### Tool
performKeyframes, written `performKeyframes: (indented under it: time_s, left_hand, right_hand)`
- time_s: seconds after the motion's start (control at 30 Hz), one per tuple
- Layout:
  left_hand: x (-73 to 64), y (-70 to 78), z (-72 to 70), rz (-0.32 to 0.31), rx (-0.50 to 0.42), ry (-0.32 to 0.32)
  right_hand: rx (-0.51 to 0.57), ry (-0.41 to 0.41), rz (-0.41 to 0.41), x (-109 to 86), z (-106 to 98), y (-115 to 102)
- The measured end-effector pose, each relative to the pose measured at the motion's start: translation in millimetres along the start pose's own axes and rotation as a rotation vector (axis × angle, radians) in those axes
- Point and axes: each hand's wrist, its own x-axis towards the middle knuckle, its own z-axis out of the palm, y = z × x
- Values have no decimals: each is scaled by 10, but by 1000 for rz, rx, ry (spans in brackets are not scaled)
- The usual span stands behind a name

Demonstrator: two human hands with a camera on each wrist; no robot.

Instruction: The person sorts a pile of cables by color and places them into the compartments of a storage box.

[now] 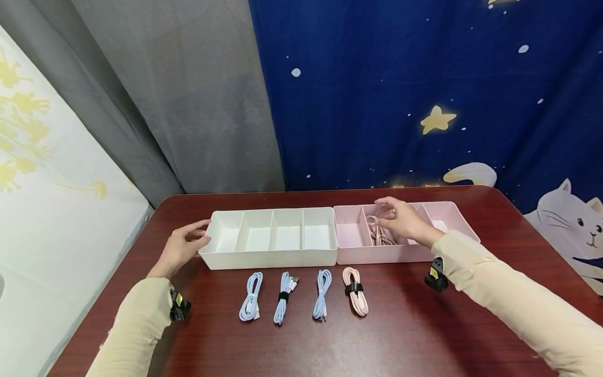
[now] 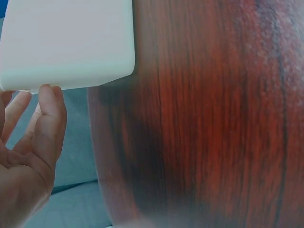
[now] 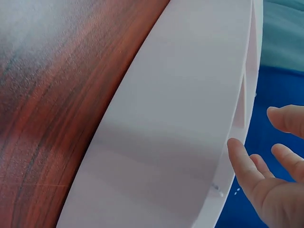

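A white divided box (image 1: 268, 260) stands end to end with a pink divided box (image 1: 377, 255) on the table. My left hand (image 1: 181, 246) touches the white box's left end with extended fingers; the left wrist view shows the fingertips at its edge. Over the pink box hovers my right hand (image 1: 405, 221), its fingers spread and holding nothing in the right wrist view. Beneath those fingers, a loosely coiled pinkish cable (image 1: 378, 234) lies in the second compartment from the left. The right hand and forearm partly hide the compartments to the right.
In front of the boxes lie a light blue cable (image 1: 250, 298), a strapped blue cable (image 1: 280, 311), another blue cable (image 1: 321, 298) and a peach cable (image 1: 360, 303) with a black strap. Curtains (image 1: 358, 104) hang behind the table (image 1: 282, 351).
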Motion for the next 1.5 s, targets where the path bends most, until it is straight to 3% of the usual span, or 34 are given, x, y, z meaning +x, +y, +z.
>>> performKeyframes:
  time_s: [0.5, 0.9, 1.13, 1.5]
  left_hand:
    - [0, -23, 16, 6, -8, 10]
    - [3, -17, 5, -8, -10, 8]
    - [16, -16, 8, -10, -20, 7]
    - [28, -31, 20, -18, -20, 8]
  right_hand:
    - [136, -13, -68, -256, -13, -96]
    - [421, -83, -61, -479, 128, -167]
    - [455, -86, -77, -603, 214, -216]
    - [512, -166, -55, -718, 375, -175]
